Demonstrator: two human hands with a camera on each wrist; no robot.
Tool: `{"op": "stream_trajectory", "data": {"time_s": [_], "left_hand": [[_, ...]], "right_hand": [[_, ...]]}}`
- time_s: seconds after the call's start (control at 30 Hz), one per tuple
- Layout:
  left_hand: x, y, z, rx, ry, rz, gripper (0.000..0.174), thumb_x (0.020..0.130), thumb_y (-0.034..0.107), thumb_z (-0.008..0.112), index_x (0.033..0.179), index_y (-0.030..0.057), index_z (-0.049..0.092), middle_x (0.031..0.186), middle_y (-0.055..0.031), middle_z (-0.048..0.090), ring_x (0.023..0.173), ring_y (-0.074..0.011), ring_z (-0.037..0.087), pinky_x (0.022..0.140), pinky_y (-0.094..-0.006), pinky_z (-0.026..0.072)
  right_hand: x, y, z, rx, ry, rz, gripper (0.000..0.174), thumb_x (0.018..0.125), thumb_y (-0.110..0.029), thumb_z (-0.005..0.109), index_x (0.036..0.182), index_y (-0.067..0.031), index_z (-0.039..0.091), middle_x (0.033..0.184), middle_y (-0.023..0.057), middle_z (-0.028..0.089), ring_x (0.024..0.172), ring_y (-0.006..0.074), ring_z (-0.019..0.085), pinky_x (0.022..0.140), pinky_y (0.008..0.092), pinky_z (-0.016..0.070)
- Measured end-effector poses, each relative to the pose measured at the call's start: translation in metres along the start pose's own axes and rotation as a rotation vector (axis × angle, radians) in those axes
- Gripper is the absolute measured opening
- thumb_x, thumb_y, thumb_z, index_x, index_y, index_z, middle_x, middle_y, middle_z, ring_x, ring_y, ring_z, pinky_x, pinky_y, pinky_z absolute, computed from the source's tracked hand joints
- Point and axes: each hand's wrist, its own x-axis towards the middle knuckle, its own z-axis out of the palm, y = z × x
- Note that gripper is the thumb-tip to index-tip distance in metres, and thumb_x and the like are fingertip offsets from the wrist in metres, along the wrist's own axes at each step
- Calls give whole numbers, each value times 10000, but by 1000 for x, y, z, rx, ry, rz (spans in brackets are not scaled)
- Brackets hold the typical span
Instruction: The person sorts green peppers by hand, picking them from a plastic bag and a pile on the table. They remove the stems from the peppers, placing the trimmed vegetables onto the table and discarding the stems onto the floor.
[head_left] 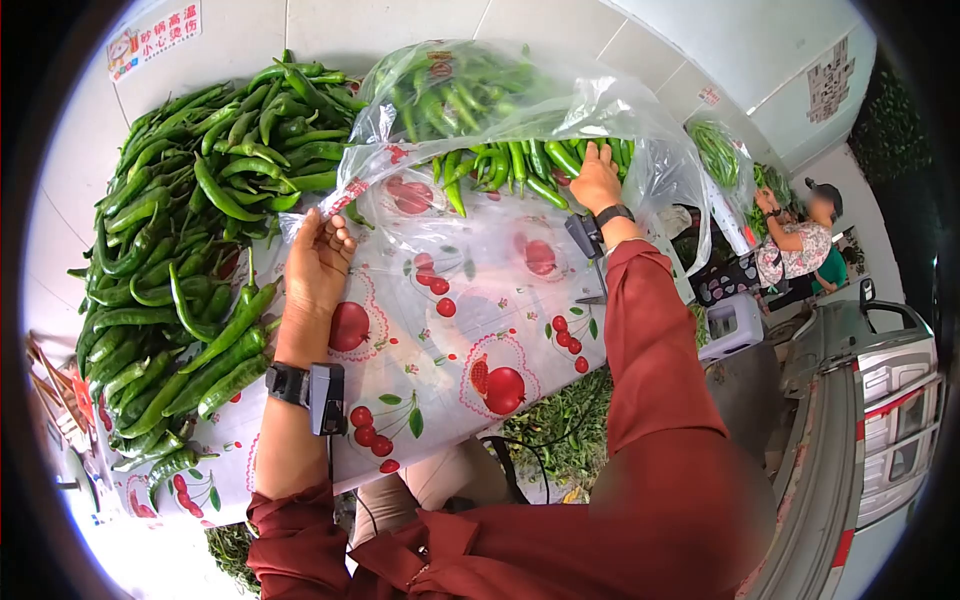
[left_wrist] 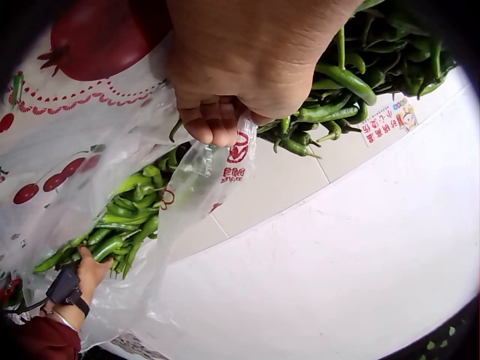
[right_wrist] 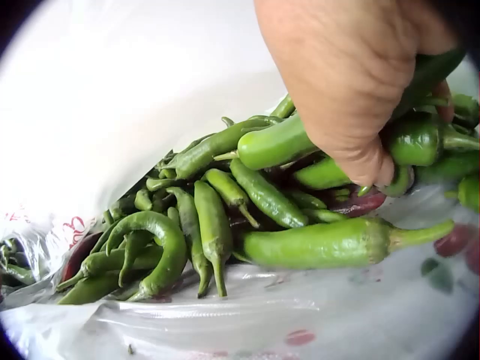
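Observation:
A large clear plastic bag with red print lies on its side, its mouth facing me, with green chili peppers inside. My left hand pinches the left edge of the bag's mouth between thumb and fingers; the left wrist view shows the printed plastic hanging from the fingertips. At the right of the mouth, my right hand is among the peppers. Close up in the right wrist view, its fingers curl round green chili peppers, partly hidden behind the hand.
A big heap of green chili peppers covers the table's left side. The tablecloth has a fruit print. A tiled wall rises behind. At the far right are another person, a bag of greens and a parked vehicle.

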Motion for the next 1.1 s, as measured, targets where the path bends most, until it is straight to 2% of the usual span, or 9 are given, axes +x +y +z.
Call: {"op": "stream_trajectory", "data": {"time_s": [0.3,0.43,0.63,0.7,0.73,0.8,0.87,0.93,1.1], "left_hand": [[-1,-1,1,-27,-24,2,198,911,225,490,827,51,529,753,-72,594,641,-163,552,614,-278,474],[-2,-1,1,-8,-40,4,197,910,226,490,824,53,531,753,-66,593,635,-159,552,618,-273,472],[-1,0,0,-22,-52,0,195,901,217,512,808,47,538,756,-70,597,646,-160,553,614,-265,475],[0,-2,0,-25,-48,1,194,899,217,515,809,47,540,755,-70,599,646,-160,554,615,-265,477],[1,-3,-1,-28,-53,7,203,908,222,498,816,46,539,758,-70,599,642,-161,555,613,-270,475],[4,-4,-4,-52,0,11,214,918,224,478,824,43,542,751,-74,600,634,-167,557,604,-279,476],[3,-4,-4,-68,-45,8,220,922,227,467,824,48,548,733,-69,604,632,-161,565,598,-281,490],[4,-5,-5,-69,-71,7,210,919,223,470,835,48,548,738,-65,607,632,-155,571,596,-280,504],[-1,-4,1,-49,-32,9,197,916,215,471,843,48,546,750,-59,608,633,-152,573,598,-271,510]], "right_hand": [[-7,14,-5,-56,25,-134,443,718,-13,562,1148,13,458,1335,152,346,1097,401,442,881,411,445],[-15,34,-4,-29,55,-199,449,715,7,548,1158,11,471,1321,144,372,1056,401,476,890,422,429],[-46,47,-10,114,90,-248,424,679,11,548,1100,47,512,1240,215,431,1018,404,491,883,418,411],[-54,52,-18,241,-37,-218,389,665,-6,563,1048,56,535,1133,241,501,999,398,505,855,411,417],[-58,55,-18,340,-11,-234,359,649,-27,581,997,56,550,1000,253,559,941,389,537,805,405,430],[-76,45,-41,471,-69,-238,351,631,-33,584,977,26,563,916,233,588,875,384,562,752,400,444],[-93,35,-65,576,-188,-277,363,616,-33,576,979,-16,573,824,153,616,791,294,594,706,352,455],[-102,35,-73,707,-405,-216,361,645,-29,594,1004,-3,573,825,74,615,723,157,561,667,300,443],[-133,-10,-125,1011,-700,-259,356,705,2,567,1060,12,542,926,91,617,714,120,550,655,260,442]]}}
